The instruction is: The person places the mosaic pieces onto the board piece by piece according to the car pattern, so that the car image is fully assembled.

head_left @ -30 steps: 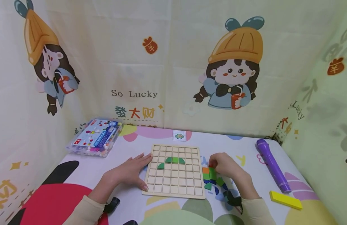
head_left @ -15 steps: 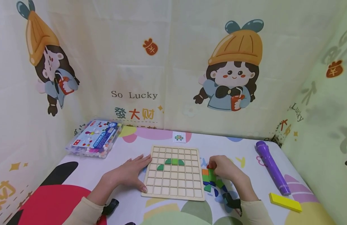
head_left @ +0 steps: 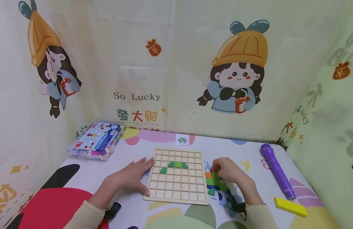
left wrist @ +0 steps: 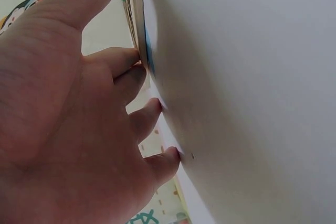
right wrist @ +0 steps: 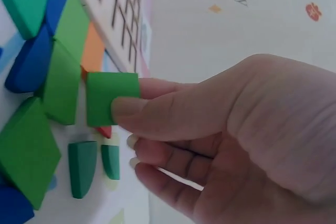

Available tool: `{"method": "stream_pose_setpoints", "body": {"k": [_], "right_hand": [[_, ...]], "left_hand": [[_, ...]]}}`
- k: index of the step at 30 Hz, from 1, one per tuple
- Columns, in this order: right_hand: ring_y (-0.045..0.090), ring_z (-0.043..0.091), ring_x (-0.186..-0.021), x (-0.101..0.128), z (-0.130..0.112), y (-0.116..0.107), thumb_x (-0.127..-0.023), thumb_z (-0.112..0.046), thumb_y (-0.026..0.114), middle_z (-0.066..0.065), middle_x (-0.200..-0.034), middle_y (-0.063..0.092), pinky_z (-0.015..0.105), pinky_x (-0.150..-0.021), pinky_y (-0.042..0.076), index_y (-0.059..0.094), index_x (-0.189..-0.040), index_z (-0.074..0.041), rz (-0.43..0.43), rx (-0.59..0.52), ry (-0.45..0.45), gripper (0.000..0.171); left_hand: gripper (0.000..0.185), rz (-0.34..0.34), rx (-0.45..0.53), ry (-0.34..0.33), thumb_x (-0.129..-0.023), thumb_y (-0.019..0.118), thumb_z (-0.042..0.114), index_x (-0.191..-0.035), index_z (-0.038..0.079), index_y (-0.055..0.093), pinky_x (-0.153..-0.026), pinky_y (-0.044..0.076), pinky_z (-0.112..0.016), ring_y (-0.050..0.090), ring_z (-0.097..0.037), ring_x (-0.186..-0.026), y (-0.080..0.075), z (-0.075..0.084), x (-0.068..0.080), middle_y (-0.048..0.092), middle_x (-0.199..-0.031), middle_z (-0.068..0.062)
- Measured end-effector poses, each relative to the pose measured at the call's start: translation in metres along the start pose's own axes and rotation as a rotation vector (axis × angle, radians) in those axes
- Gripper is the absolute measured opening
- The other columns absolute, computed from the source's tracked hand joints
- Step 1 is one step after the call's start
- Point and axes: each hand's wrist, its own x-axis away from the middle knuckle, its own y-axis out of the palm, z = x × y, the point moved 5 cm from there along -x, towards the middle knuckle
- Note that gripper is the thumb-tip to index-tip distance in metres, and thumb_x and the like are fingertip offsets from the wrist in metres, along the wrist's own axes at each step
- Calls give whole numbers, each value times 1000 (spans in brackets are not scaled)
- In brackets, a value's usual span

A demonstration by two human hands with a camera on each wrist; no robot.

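Observation:
A wooden grid board [head_left: 176, 186] lies in the middle of the table, with a light green square [head_left: 178, 164] and three dark green quarter-round pieces [head_left: 163, 170] in its cells. My left hand [head_left: 127, 175] is spread along the board's left edge, thumb near the front corner and fingertips at the side. In the right wrist view, my right hand [right wrist: 210, 124] pinches a green square block [right wrist: 100, 90] between thumb and index finger. This hand is just right of the board, over loose blocks: an orange square [head_left: 208, 175], more green ones [head_left: 209, 181] and blue ones.
A small pattern card [head_left: 182, 139] lies behind the board. At the back left sits a clear plastic case [head_left: 96, 140] with a printed lid. To the right are a purple microphone [head_left: 278, 171] and a yellow bar [head_left: 291, 206]. Printed curtains rise behind the table.
The green block at my right fingertips has shifted slightly away from the green one in front of it. My left hand stays at the board's edge, and the board has not moved.

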Motion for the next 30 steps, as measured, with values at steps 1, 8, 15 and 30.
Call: {"method": "stream_pose_setpoints", "body": {"k": [1,8,15,30], "right_hand": [[52,17,-75,0,-2,-2,-78,13,63,1,-76,60,30,-68,47,69,-80,-11,12,3,-19,25],[49,14,-71,-7,-20,-3,-78,10,63,-2,-73,57,25,-65,44,67,-78,-12,112,-45,-159,22],[50,14,-74,-14,-43,13,-81,8,67,-1,-77,59,25,-65,45,68,-83,-12,129,-164,-190,20],[52,14,-75,-28,-83,44,-83,6,69,2,-83,64,22,-67,47,70,-88,-11,186,-268,-309,18]], "left_hand": [[117,0,-1,-1,-63,86,61,-157,19,31,-120,16,-66,14,-30,-156,0,0,0,24,-166,5],[116,5,-16,-2,-63,86,61,-157,19,32,-120,17,-67,15,-30,-156,-2,0,-1,24,-166,5],[116,7,-9,-1,-63,86,60,-157,18,32,-120,17,-67,15,-31,-156,0,0,0,25,-166,4],[117,2,-2,-1,-62,85,62,-157,19,32,-121,16,-66,15,-31,-156,0,0,-1,25,-166,4]]}}
